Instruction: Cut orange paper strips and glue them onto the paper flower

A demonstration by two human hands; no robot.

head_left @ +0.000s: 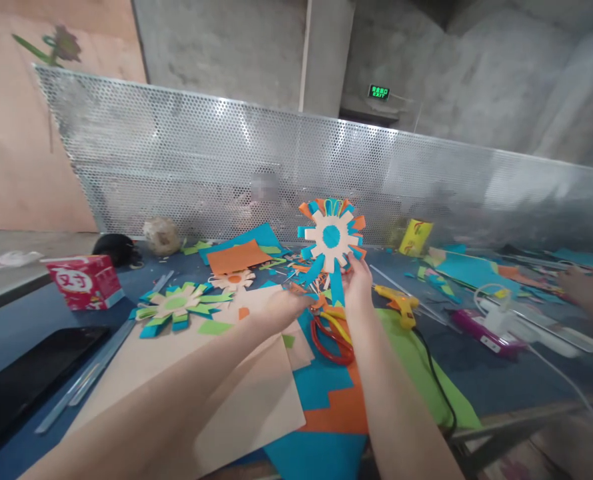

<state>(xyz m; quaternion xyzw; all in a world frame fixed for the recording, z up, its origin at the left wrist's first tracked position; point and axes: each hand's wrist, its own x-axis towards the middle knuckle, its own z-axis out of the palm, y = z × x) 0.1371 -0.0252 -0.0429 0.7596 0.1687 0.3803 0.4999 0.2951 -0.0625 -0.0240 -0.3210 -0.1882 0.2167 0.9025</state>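
Note:
A flower-shaped rosette [318,235] of beige, blue and orange felt-like strips, with a blue round centre, is held up above the table. My right hand [359,277] grips its lower right edge, fingers closed. Two blue tails hang from the rosette, one straight down and one curving left. Close to the curved tail, my left hand [290,305] is closed low over the scraps; what its fingers hold is hidden. Just below the hands lie red-handled scissors [319,343] and a yellow-handled tool [340,325]. A second green, beige and blue flower [176,303] lies at the left.
Beige sheets [256,400] and a green sheet [456,393] cover the near table. A yellow glue gun [401,305], its cord trailing, lies right, before a purple power strip [486,331]. A red box [84,282] and black phone [31,373] are left. Another person's hand [584,290] shows far right.

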